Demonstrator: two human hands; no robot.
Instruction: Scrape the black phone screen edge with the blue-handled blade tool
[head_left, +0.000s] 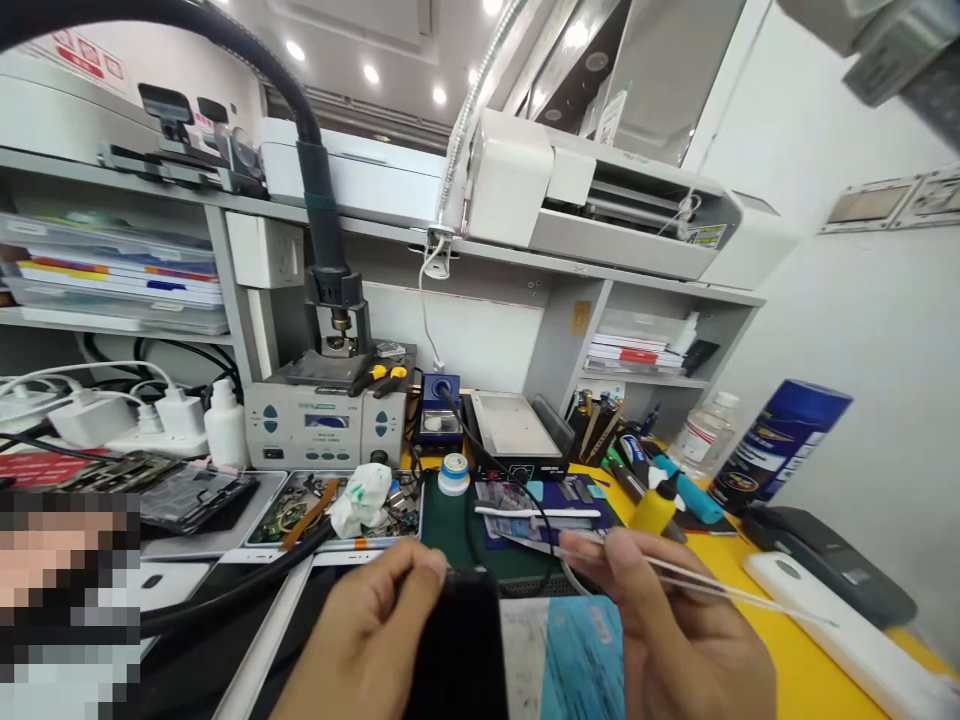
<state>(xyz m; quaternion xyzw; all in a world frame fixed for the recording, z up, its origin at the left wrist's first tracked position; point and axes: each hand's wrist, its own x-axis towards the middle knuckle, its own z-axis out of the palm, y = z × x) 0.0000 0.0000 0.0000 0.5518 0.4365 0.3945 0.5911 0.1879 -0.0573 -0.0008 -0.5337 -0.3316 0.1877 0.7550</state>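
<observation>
My left hand (pixel 367 635) is closed around a black smartphone (pixel 459 650), with the thumb and bent forefinger at its top left corner. The phone stands tilted up, its dark face towards me, and its lower end runs out of the picture. My right hand (pixel 682 630) pinches slim pale metal tweezers (pixel 712 583) between thumb and fingers. Their two thin arms reach out to the right, apart from the phone. Between both hands lies a blue and white printed sheet or mat (pixel 581 655), partly covered by the phone.
A grey soldering or rework station (pixel 322 425) stands behind, beside a tray of phone parts (pixel 285 515) with a crumpled tissue (pixel 361 500). A black hose (pixel 247 595) crosses the left. Right are a yellow bottle (pixel 654 508), blue spray can (pixel 784 440) and white bar (pixel 840 620).
</observation>
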